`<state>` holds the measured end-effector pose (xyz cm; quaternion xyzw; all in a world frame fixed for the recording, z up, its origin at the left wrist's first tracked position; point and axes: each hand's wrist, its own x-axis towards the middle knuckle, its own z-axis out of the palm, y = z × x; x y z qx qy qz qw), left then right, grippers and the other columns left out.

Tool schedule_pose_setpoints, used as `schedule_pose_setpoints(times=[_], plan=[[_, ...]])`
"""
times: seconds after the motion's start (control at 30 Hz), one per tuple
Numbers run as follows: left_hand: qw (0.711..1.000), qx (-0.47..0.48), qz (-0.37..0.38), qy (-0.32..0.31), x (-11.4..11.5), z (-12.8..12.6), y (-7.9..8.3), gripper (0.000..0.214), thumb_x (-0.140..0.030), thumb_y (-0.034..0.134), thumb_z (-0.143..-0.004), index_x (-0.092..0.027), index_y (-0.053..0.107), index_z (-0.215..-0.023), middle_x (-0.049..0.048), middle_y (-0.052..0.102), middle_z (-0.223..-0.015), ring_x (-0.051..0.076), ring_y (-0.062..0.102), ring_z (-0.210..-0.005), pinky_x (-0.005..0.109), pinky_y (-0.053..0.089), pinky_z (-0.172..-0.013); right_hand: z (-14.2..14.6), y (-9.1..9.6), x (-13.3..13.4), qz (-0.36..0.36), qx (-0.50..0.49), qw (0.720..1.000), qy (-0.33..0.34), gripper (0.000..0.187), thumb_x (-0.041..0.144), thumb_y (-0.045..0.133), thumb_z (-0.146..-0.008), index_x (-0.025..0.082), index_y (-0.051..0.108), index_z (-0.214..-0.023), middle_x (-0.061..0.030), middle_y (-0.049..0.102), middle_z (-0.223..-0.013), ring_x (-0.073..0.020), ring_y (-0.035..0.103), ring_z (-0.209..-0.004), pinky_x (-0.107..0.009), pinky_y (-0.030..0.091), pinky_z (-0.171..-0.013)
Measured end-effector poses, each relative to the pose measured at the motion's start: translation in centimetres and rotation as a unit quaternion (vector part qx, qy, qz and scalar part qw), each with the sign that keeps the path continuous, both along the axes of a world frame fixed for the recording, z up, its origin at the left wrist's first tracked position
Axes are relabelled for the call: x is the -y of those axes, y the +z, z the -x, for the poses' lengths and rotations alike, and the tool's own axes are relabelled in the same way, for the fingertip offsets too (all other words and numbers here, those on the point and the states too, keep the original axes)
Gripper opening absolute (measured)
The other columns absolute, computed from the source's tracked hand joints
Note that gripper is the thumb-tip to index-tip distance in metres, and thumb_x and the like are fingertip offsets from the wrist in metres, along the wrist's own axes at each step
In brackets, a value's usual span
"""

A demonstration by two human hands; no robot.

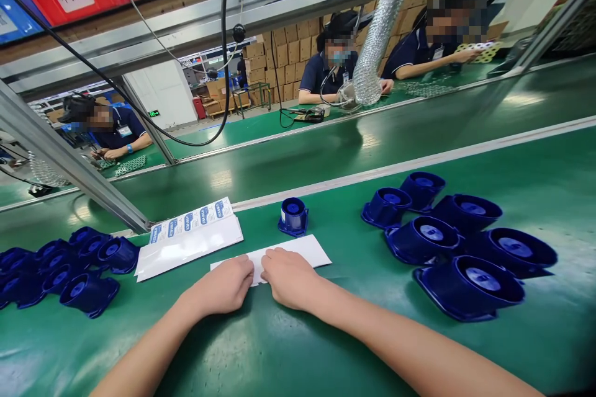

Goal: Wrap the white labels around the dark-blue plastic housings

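Note:
Both of my hands meet over a white paper strip (307, 251) lying on the green work surface. My left hand (228, 285) is closed on its left part, knuckles up. Right beside it, my right hand (286, 276) pinches the strip near its middle. The fingertips of both are mostly hidden. Just beyond the strip stands a single blue round housing (293, 217) with a small white label on its side. To the left lies a stack of label sheets (190, 242), its top part printed in blue and its lower part plain white.
Several blue housings (484, 285) stand at the right, and another group (88, 291) at the left. A metal post (93, 161) rises behind the sheets. A black cable (226, 43) hangs overhead. Co-workers sit across the belt (288, 155), near a foil duct (372, 68).

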<state>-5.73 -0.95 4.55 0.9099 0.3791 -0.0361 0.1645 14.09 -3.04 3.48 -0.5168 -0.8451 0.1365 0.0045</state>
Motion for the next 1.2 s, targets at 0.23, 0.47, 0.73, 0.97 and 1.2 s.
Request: schedule_pose_setpoints(times=[0.23,0.47,0.73,0.97,1.2], plan=[[0.999,0.002,-0.020,-0.039,1.0,0.4,-0.1,0.016,-0.022,0.045,-0.106,-0.021,0.061,-0.101,0.0092,0.069,-0.107,0.025,0.065,-0.099,0.036,0.052,-0.086,-2.2,1.9,1.0,0.038,0.020,0.999,-0.002,0.026,0.023,0.058,-0.102,0.009,0.080,-0.107,-0.0205,0.080,-0.107,-0.0363,0.076,-0.102,-0.038,0.049,-0.078],[0.998,-0.029,-0.012,-0.063,0.5,0.0,-0.5,0.014,-0.014,0.046,-0.100,-0.020,0.057,-0.095,0.0102,0.067,-0.105,0.027,0.063,-0.093,0.038,0.049,-0.077,-2.8,1.7,0.8,0.062,0.022,0.998,-0.003,0.029,0.025,0.055,-0.104,0.009,0.078,-0.109,-0.0216,0.080,-0.110,-0.0375,0.076,-0.103,-0.039,0.049,-0.078],[0.998,-0.009,0.037,-0.048,-0.3,1.0,0.4,0.016,-0.020,0.051,-0.103,-0.021,0.059,-0.089,0.0057,0.067,-0.101,0.022,0.064,-0.091,0.033,0.050,-0.079,-3.0,1.8,0.7,0.077,0.022,0.997,0.005,0.029,0.025,0.051,-0.106,0.010,0.076,-0.109,-0.0203,0.079,-0.112,-0.0363,0.076,-0.102,-0.039,0.047,-0.076],[0.999,-0.026,0.018,-0.024,0.6,2.0,1.3,0.016,-0.012,0.050,-0.099,-0.019,0.057,-0.086,0.0085,0.057,-0.120,0.021,0.060,-0.096,0.033,0.052,-0.083,-3.2,1.6,0.7,0.073,0.016,0.997,0.005,0.028,0.026,0.052,-0.106,0.011,0.075,-0.107,-0.0184,0.078,-0.110,-0.0358,0.075,-0.102,-0.038,0.046,-0.075],[0.997,-0.069,-0.005,-0.041,0.6,1.5,0.7,0.024,0.003,0.047,-0.088,-0.021,0.052,-0.088,0.0085,0.058,-0.113,0.025,0.055,-0.098,0.037,0.049,-0.081,-2.7,0.9,1.4,0.058,0.029,0.998,-0.004,0.027,0.018,0.048,-0.107,0.009,0.074,-0.112,-0.0197,0.076,-0.112,-0.0372,0.072,-0.108,-0.042,0.049,-0.085]])
